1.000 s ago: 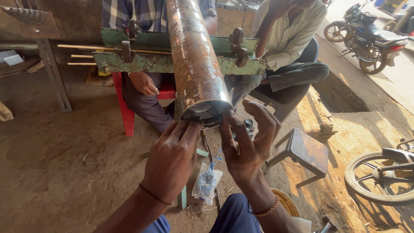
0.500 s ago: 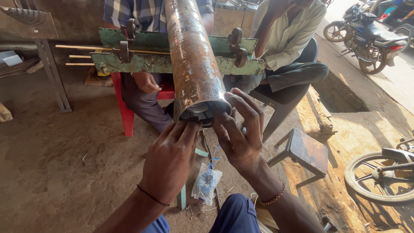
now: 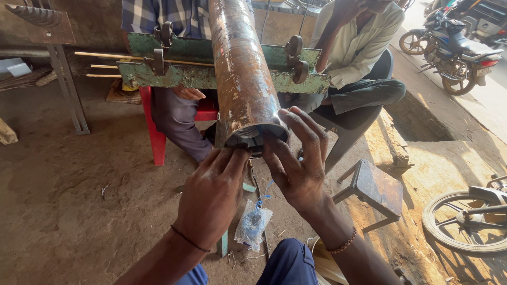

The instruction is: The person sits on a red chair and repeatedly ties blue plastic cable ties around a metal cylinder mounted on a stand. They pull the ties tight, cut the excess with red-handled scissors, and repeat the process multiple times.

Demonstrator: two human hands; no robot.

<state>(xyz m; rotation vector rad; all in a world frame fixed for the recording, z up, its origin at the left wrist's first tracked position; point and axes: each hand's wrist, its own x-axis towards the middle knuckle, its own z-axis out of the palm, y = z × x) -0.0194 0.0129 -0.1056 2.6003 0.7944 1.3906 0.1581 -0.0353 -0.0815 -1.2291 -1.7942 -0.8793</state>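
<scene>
A long rusty metal pipe [image 3: 238, 68] runs from the top of the view down toward me and rests on a worn green metal frame [image 3: 211, 76]. Both my hands are at its near open end. My left hand [image 3: 211, 198] has its fingertips against the lower left of the rim. My right hand [image 3: 298, 161] is spread with its fingers pressed on the right side of the rim. Neither hand closes around anything.
Two seated people [image 3: 354, 58] face me behind the frame, one on a red stool [image 3: 156, 132]. A small metal stool [image 3: 375, 187] stands at right, a plastic bag [image 3: 253, 224] lies on the dirt floor, and motorcycles [image 3: 454, 50] are parked at right.
My right hand has slid from beside the pipe's end onto its rim. My left hand has stayed at the lower rim.
</scene>
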